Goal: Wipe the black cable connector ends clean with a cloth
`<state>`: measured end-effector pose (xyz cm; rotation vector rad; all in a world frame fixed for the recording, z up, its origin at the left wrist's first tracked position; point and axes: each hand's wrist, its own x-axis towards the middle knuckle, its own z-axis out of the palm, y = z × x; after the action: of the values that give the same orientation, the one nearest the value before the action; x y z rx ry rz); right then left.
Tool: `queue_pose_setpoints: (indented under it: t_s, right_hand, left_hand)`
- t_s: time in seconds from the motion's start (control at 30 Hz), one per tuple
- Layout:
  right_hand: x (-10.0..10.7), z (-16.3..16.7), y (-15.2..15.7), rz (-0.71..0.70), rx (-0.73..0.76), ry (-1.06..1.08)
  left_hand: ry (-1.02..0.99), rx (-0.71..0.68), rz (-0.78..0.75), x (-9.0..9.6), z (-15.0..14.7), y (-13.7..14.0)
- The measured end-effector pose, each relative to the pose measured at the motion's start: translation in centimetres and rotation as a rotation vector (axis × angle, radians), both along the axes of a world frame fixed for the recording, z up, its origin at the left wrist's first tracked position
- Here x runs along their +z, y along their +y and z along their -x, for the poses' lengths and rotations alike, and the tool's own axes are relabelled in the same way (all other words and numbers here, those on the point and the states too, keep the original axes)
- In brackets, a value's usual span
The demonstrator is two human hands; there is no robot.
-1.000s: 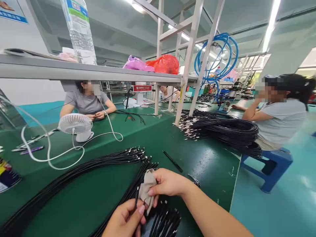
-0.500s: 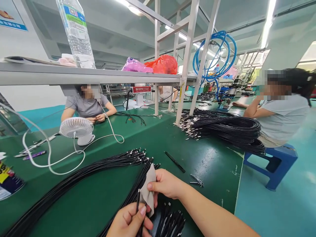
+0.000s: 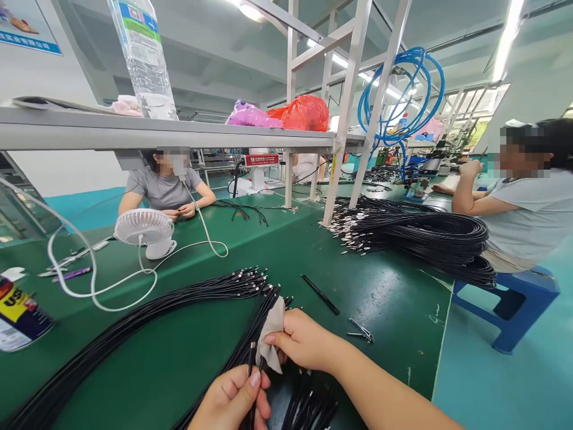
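Between the thumb and fingers of my left hand [image 3: 235, 394] are black cables [image 3: 251, 361], one end pointing up with a metal tip. My right hand [image 3: 304, 340] pinches a light grey cloth [image 3: 271, 328], which is folded against a cable end just above my left hand. The cable end inside the cloth is hidden. Beyond and left of my hands lies a long bundle of black cables [image 3: 179, 304] with metal-tipped ends. Under my right wrist sits another cluster of cable ends [image 3: 311, 406], partly covered by the hand.
A black pen [image 3: 320, 294] and nail clippers [image 3: 362, 330] lie right of my hands. Coiled cables [image 3: 421, 233] are piled by the shelf post [image 3: 347, 113]. Left are a white fan [image 3: 144, 227], its white cord and a spray can [image 3: 22, 316]. Two people sit across and at right.
The view has shifted slightly, showing more of the can at left. My right hand with the cloth has moved a little closer to my left. The person at right has raised a hand.
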<state>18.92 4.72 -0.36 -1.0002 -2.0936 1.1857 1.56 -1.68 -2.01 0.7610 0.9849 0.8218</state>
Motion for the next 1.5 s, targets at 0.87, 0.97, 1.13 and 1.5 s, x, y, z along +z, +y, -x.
queue_pose_setpoints:
  t_s: [0.87, 0.97, 1.13, 1.5]
  right_hand:
    - [0.5, -1.2, -0.3, 0.402, 0.086, 0.182]
    - [0.5, -1.2, -0.2, 0.413, 0.120, 0.185]
    - [0.8, -1.1, -0.3, 0.357, 0.111, 0.148]
    - [1.3, -0.6, -0.8, 0.112, 0.055, 0.025]
  left_hand:
    - [0.151, -0.014, -0.046, 0.3, -0.9, -0.2]
    - [0.181, -0.016, -0.096, -0.1, -0.8, -0.4]
    - [0.198, -0.067, -0.185, -0.6, -0.4, -0.4]
    - [0.304, -0.029, -0.149, -0.2, -0.9, -0.4]
